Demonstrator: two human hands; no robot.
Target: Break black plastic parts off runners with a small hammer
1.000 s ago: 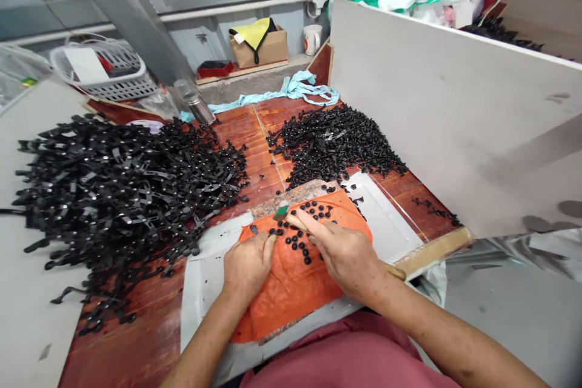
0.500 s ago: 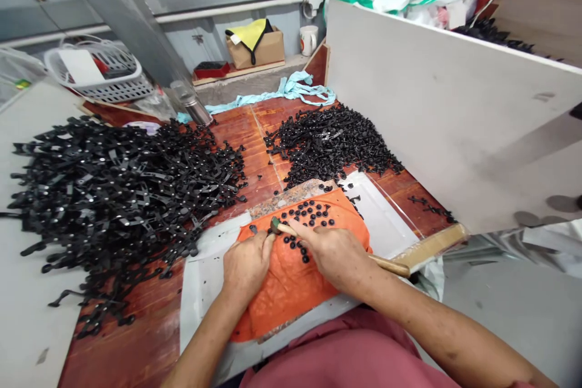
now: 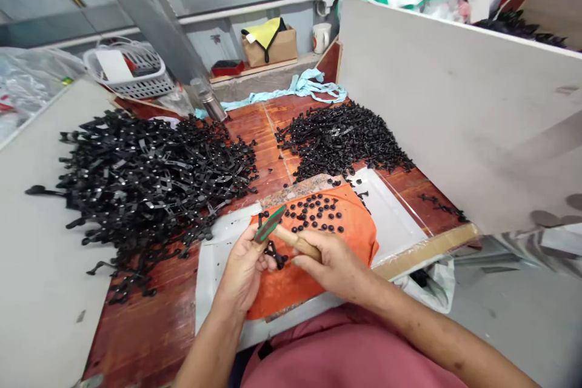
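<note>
Black part (image 3: 280, 260) now shows in the left hand (image 3: 243, 264), apparently lifted off the cloth (image 3: 295, 284); right hand (image 3: 340, 262) grips the tool (image 3: 291, 239), seemingly between strokes.

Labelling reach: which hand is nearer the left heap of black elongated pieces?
Left. The left hand is right of the left heap of black elongated pieces and nearer the body; the right hand is farther right.

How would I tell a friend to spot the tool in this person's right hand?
At the near side of the reddish-brown tabletop, find the orange cloth in front of the person. Over that cloth, the right hand grips the tool by its pale wooden handle. Its dark, green-edged head and pale wood set it apart from the small black pieces on the cloth.
</note>
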